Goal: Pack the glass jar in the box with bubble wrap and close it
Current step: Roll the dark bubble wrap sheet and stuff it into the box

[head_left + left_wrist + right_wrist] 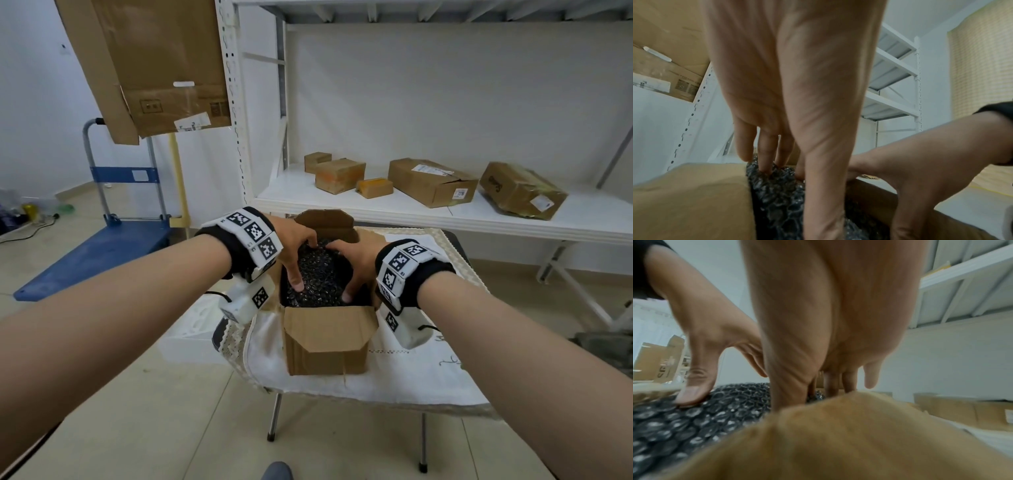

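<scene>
Both my hands are down in the open top of the cardboard box (325, 339), which stands on the white cloth (411, 377) covering the small table (455, 240) in front of me. The box's flaps are folded outward, the near one hanging toward me.

My left hand (296, 246) is spread, fingers extended rather than curled, arching over the dark bubble wrap (320, 274) that fills the box. Its thumb tip presses onto the wrap on the near left side, and in the left wrist view the fingertips (765, 164) dig into the far edge of the wrap by the back wall of the box. It grips nothing; it presses.

My right hand (356, 263) is spread the same way on the right side of the box. Its thumb tip pushes down near the front right corner, and its fingers reach over the wrap toward the back. In the right wrist view the fingers (849, 381) point down behind the box's right flap (859, 434), and where their tips land is hidden.

The glass jar itself I cannot see: only the bubble wrap shows in the box.

Behind the table, a white shelf (513, 219) carries several cardboard parcels (431, 181).
</scene>
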Tool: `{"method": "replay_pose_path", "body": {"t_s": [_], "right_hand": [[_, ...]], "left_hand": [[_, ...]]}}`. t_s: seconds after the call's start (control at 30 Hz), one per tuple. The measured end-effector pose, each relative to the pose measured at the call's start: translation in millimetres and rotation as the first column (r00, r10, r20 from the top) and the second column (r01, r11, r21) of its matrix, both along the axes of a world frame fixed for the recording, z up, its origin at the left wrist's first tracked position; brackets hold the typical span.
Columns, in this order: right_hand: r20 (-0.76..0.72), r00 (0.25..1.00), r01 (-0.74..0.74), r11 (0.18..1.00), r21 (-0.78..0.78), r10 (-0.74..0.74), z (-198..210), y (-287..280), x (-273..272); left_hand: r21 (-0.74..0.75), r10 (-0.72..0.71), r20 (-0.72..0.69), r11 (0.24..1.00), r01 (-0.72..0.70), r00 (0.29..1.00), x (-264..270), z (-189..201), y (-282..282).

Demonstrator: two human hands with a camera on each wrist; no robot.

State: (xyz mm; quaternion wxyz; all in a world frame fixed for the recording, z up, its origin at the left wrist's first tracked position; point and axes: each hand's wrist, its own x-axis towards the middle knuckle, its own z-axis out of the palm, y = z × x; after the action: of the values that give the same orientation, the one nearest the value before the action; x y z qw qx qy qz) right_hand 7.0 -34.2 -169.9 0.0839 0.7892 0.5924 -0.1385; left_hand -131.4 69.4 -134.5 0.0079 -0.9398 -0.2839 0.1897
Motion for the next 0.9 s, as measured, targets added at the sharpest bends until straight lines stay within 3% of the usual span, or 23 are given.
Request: {"method": "replay_pose_path", "body": {"t_s": [0.1, 0.23, 0.3, 0.4, 0.53, 0.77, 0.9], "right_hand": [[-0.034, 0.998, 0.058, 0.998, 0.006, -0.057, -8, 0, 3], [-0.157, 0.970, 0.226, 0.934, 0.278, -0.188, -14, -13, 11], [-0.341, 0.898, 0.380, 0.880, 0.283, -0.278, -14, -22, 15], [-0.482, 0.782, 0.528, 0.831, 0.176, -0.394, -21, -29, 19], [-0.686, 0.650, 0.603, 0.771, 0.204, -0.327, -25, -31, 10], [-0.792, 0.563, 0.682, 0.675, 0.282, -0.237, 8, -62, 14], [-0.793, 0.553, 0.710, 0.642, 0.288, -0.256, 21, -101, 35]], "left_hand": [[-0.009, 0.013, -0.054, 1.000, -0.014, 0.998, 4, -5, 0], [0.014, 0.023, -0.090, 1.000, -0.022, 0.996, 7, -10, -4], [0.010, 0.037, -0.079, 0.999, -0.036, 0.996, 6, -11, -6], [0.012, 0.052, -0.044, 0.999, -0.052, 0.998, 5, -11, -9], [0.022, 0.078, 0.017, 0.997, -0.078, 0.997, -1, -3, -17], [-0.027, 0.024, 0.169, 0.999, -0.020, 0.985, 1, 45, -35], [-0.036, -0.051, 0.157, 0.998, 0.057, 0.986, 31, 53, -64]]}}
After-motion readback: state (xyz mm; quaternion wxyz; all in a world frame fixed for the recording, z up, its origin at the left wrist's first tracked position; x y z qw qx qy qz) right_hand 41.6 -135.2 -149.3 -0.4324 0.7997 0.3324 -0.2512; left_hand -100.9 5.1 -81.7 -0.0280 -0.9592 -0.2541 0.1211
